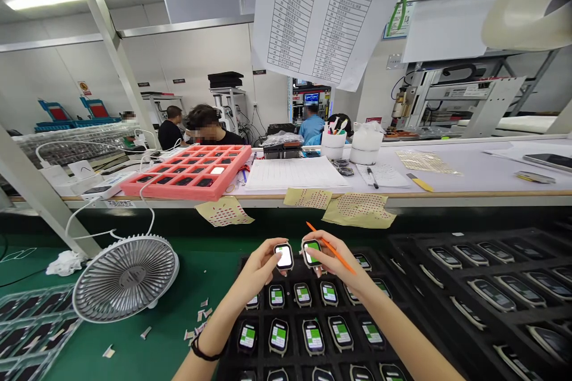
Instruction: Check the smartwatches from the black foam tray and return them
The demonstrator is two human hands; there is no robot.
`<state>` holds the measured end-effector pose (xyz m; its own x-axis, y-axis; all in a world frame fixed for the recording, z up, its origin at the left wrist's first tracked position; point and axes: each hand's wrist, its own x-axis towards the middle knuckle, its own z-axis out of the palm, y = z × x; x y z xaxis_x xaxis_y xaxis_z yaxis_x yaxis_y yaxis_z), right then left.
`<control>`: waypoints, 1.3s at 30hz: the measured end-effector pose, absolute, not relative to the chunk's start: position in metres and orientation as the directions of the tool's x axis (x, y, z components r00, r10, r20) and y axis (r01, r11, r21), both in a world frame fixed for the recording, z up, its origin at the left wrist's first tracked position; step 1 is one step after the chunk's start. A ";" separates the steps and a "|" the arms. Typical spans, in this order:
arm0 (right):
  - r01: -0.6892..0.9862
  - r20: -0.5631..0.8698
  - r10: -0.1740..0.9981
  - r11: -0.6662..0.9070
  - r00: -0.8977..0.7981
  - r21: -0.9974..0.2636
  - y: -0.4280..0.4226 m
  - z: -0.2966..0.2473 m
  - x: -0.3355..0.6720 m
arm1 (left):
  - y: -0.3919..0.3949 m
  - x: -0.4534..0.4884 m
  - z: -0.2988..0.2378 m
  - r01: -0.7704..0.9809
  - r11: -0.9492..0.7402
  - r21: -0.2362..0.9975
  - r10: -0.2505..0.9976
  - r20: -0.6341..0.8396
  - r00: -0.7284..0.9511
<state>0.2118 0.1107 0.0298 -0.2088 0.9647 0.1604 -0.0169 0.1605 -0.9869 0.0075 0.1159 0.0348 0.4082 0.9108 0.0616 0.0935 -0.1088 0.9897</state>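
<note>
Green mat [152, 360], left hand [261, 268] grasping one smartwatch [284, 256], right hand [333, 262] another [312, 252] plus orange stylus [335, 251]

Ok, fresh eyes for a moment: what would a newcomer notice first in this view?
Front and centre, the left hand holds a white-screened smartwatch, and the right hand holds a green-screened smartwatch and an orange stylus, above a black tray of watches. Beyond them, a red foam tray sits on the bench, and a printed list hangs overhead.
</note>
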 end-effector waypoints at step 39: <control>-0.041 0.158 0.954 0.152 -0.254 -0.987 0.109 0.033 0.213 | 0.119 0.007 0.034 0.131 -0.159 0.979 0.940 0.110 0.322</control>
